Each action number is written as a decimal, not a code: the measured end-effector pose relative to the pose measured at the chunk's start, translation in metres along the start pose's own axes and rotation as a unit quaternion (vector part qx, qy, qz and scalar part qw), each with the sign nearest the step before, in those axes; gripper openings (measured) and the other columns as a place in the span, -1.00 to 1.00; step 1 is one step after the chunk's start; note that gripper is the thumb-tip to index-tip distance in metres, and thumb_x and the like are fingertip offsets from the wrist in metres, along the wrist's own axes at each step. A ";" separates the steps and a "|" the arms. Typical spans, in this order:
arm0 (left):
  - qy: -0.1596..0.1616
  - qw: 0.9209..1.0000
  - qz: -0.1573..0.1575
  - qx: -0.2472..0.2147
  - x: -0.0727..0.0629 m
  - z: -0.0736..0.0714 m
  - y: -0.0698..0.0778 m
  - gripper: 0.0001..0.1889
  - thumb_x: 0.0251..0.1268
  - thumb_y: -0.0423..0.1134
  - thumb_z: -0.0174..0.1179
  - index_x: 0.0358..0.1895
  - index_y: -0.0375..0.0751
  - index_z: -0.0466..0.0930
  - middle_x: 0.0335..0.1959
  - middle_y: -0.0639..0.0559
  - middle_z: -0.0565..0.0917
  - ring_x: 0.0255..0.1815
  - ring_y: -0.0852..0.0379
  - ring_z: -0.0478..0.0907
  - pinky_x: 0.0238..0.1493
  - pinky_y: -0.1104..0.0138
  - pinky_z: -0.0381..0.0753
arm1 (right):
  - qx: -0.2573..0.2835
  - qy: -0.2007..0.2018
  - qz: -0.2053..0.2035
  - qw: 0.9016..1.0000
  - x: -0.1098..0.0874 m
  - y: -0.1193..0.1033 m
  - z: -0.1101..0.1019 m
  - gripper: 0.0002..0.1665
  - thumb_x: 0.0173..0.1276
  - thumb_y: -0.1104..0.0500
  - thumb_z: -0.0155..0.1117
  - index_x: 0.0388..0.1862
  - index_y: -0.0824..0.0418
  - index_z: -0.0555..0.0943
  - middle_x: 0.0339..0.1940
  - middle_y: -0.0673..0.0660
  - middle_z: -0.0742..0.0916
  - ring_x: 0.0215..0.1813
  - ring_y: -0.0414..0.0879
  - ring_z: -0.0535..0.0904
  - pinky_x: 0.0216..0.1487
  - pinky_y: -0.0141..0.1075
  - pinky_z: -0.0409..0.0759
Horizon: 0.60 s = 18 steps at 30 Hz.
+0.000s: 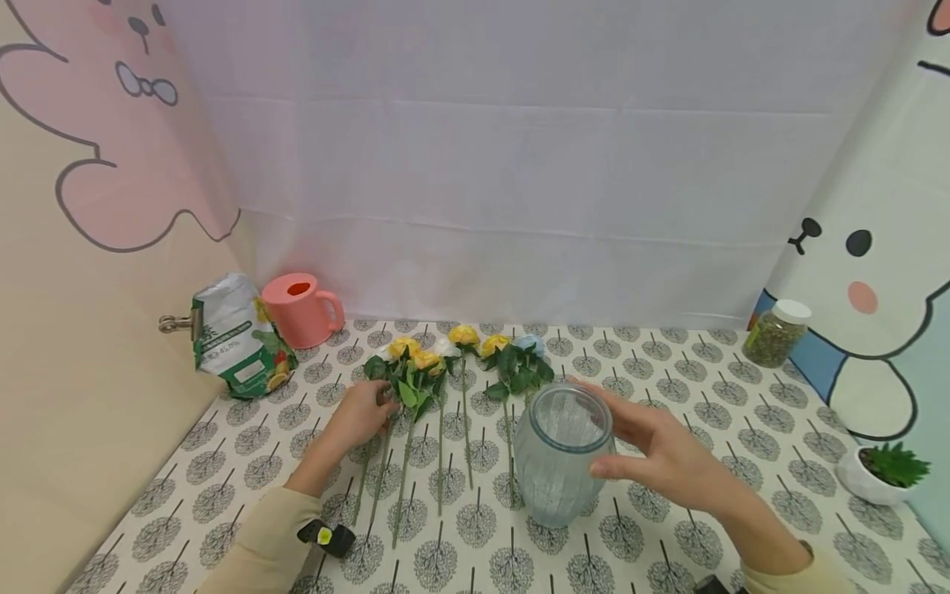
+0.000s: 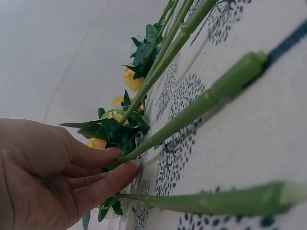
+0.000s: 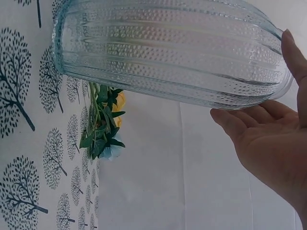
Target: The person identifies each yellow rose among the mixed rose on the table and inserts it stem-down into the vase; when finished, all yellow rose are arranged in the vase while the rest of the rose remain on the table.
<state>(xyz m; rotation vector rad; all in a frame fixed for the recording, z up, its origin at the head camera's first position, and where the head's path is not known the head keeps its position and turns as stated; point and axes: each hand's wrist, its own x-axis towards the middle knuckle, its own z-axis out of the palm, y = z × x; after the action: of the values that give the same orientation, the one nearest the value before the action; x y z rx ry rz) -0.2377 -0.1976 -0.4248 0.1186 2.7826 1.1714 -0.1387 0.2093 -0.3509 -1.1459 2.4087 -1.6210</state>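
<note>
Near the bunch of artificial flowers at the table's left, my left hand (image 1: 365,412) pinches one green flower stem (image 2: 184,117) between thumb and index finger, just below the leaves. Yellow rose heads (image 1: 428,360) and dark leaves lie just beyond the fingers. A pale blue ribbed glass vase (image 1: 558,478) stands upright on the table, with no flower visible in it. Beside its rim, my right hand (image 1: 668,454) has its thumb and fairly straight fingers spread about the upper side. In the right wrist view the fingertips (image 3: 218,115) lie at the glass; contact is hard to tell.
Further flowers, one with a light blue head (image 1: 530,343), lie across the middle. At the back left are a pink watering can (image 1: 300,318) and a clipped bag (image 1: 241,338). To the right stand a lidded jar (image 1: 775,337) and a small potted plant (image 1: 879,474).
</note>
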 end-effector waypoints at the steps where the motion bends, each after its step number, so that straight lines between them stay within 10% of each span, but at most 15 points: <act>1: -0.001 1.000 -0.003 -0.003 0.000 0.000 0.000 -0.41 0.38 -0.43 0.23 0.39 -0.59 0.25 -0.22 -0.23 0.69 -0.54 0.07 0.64 -0.49 0.25 0.68 | 0.004 0.002 -0.001 1.000 0.000 0.001 0.000 0.01 0.23 0.44 0.41 0.60 0.12 0.20 0.48 0.19 0.43 0.36 0.16 0.47 0.34 -0.28 0.40; 18: -0.012 0.992 -0.014 -0.123 -0.004 -0.023 0.004 -0.50 0.41 -0.41 0.19 0.32 -0.61 0.35 0.01 -0.38 0.61 -0.23 -0.13 0.68 -0.26 0.22 0.76 | 0.039 0.011 0.014 0.999 -0.001 0.005 -0.002 -0.05 0.20 0.46 0.42 0.54 0.22 0.27 0.50 0.16 0.40 0.37 0.14 0.45 0.35 -0.30 0.37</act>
<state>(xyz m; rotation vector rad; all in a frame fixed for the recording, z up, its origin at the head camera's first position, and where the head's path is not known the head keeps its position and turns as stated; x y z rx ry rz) -0.2368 -0.2116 -0.4060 0.0681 2.5837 1.4825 -0.1415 0.2124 -0.3539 -1.0822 2.3398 -1.7108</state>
